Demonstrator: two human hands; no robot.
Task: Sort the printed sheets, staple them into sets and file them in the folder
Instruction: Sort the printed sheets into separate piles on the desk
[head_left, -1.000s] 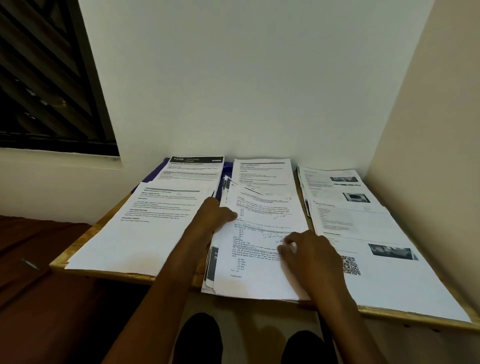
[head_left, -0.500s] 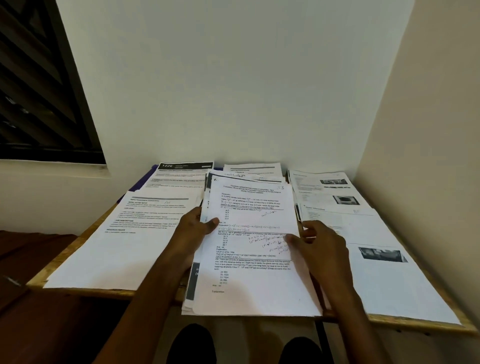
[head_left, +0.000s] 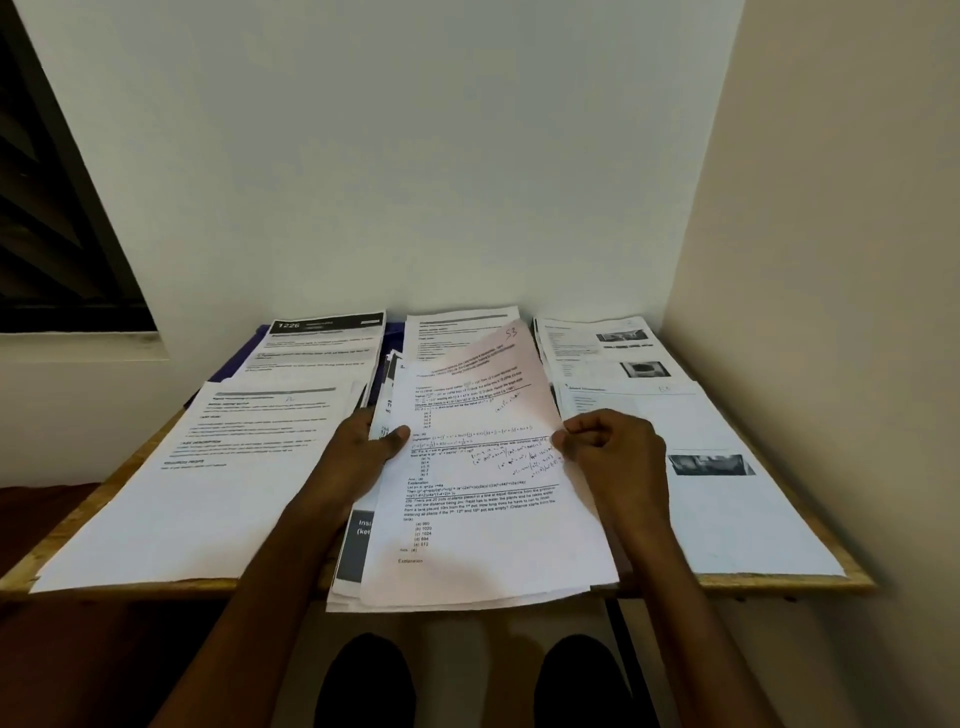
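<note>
We've got the top maths sheet (head_left: 483, 478) lifted off the centre stack (head_left: 353, 551) on the worktop (head_left: 779, 582): left hand (head_left: 363, 457) grips its left edge, thumb on top, and right hand (head_left: 613, 457) pinches its right edge with curled fingers (head_left: 576, 441). Sheet's long axis runs away from us, its far end tilted up. Sorted piles lie on both sides, left pile (head_left: 208, 467) by the left hand, right pile (head_left: 701, 467) just beside the right; the destination can't be judged from here. No stapler visible.
</note>
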